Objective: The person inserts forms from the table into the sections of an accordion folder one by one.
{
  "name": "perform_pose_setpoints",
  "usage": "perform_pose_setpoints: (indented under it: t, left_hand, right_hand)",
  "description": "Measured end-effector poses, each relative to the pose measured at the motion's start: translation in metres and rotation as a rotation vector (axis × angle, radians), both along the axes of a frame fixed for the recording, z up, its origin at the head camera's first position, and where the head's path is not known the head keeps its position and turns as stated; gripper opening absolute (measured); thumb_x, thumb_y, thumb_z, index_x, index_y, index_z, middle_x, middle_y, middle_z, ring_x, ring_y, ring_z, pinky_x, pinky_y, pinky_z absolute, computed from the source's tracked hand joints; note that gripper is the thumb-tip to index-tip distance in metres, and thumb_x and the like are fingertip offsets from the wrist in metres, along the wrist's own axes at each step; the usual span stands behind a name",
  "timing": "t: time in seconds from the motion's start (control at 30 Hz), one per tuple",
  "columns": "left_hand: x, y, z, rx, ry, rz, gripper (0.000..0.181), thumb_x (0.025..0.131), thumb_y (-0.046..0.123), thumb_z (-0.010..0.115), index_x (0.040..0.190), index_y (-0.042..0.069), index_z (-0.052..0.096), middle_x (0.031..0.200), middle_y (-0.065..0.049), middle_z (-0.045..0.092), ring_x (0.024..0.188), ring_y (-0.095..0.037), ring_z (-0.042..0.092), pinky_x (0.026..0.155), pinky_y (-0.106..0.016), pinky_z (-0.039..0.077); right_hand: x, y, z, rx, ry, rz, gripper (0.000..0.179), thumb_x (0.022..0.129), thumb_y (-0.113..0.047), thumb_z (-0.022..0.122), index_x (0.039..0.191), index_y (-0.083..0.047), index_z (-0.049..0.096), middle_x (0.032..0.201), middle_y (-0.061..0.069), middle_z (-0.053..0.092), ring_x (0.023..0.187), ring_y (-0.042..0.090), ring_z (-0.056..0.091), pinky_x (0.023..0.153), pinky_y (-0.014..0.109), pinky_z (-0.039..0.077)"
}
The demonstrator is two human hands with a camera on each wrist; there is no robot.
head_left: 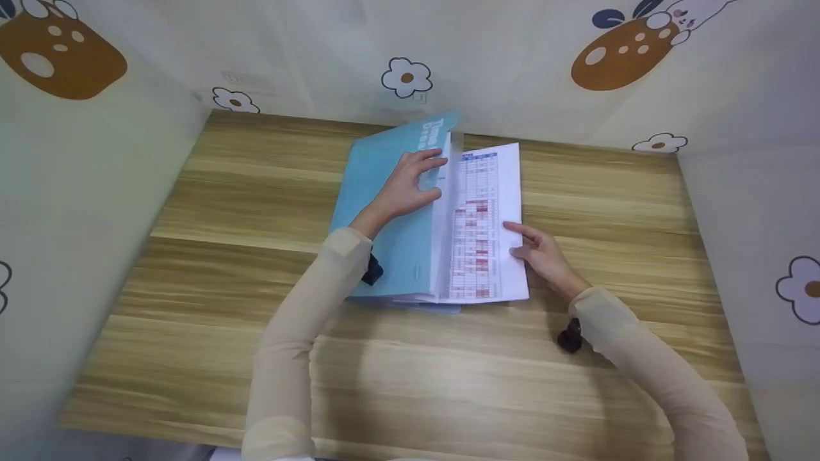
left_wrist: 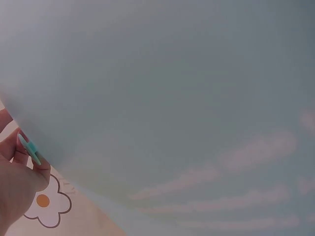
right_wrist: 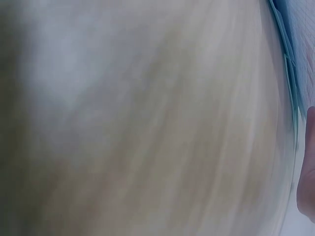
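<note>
A light-blue folder [head_left: 378, 186] with white lettering lies on the table, its front cover partly raised. Inside it shows a white printed sheet [head_left: 511, 186] bearing a table with red cells. My left hand [head_left: 407, 186] reaches over the cover, fingers and thumb at its free edge. In the left wrist view that hand pinches a small teal clip-like piece [left_wrist: 32, 150] beside the cover, which fills most of the view. My right hand [head_left: 544, 256] holds the sheet's right edge by thumb and forefinger; in the right wrist view only part of it shows.
The wooden table [head_left: 224, 192] carries the folder near its back edge. A pale wall [head_left: 307, 51] printed with flowers and brown shapes rises behind, with further walls on both sides. Black wrist cameras sit on both sleeves.
</note>
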State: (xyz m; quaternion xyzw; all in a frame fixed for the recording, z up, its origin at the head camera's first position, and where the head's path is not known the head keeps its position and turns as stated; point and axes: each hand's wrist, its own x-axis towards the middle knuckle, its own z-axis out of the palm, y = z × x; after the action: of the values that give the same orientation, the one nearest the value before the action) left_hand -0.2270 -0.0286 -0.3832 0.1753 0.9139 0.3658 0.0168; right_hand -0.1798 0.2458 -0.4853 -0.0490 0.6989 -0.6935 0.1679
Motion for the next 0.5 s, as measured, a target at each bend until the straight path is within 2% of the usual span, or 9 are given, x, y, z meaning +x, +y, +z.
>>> perform_pose_setpoints:
  t: [0.13, 0.3, 0.5]
  left_hand:
    - [0.000, 0.000, 0.000, 0.007, 0.003, 0.001, 0.050, 0.076, 0.019, 0.059, 0.125, 0.013, 0.051, 0.135, 0.003, 0.035, 0.117, -0.015, 0.027, 0.093, -0.031, 0.029]
    - [0.001, 0.001, 0.001, 0.000, -0.021, 0.011, 0.052, 0.076, 0.021, 0.060, 0.126, 0.015, 0.050, 0.137, 0.003, 0.033, 0.120, -0.015, 0.025, 0.095, -0.034, 0.026]
    - [0.001, 0.001, 0.000, -0.010, -0.029, 0.017, 0.053, 0.075, 0.023, 0.061, 0.127, 0.017, 0.049, 0.137, 0.005, 0.031, 0.121, -0.014, 0.024, 0.096, -0.034, 0.026]
  right_hand:
    - [-0.001, -0.007, 0.002, 0.017, -0.018, 0.007, 0.051, 0.077, 0.013, 0.047, 0.127, 0.002, 0.044, 0.124, 0.022, 0.044, 0.098, 0.023, 0.053, 0.074, 0.028, 0.046]
    - [-0.003, -0.016, 0.004, 0.033, 0.011, 0.028, 0.053, 0.077, 0.015, 0.046, 0.128, 0.004, 0.042, 0.129, 0.020, 0.040, 0.105, 0.027, 0.048, 0.077, 0.027, 0.044]
    - [-0.005, -0.025, 0.003, 0.031, 0.038, 0.057, 0.054, 0.076, 0.017, 0.045, 0.128, 0.005, 0.040, 0.128, 0.021, 0.040, 0.105, 0.027, 0.048, 0.078, 0.028, 0.044]
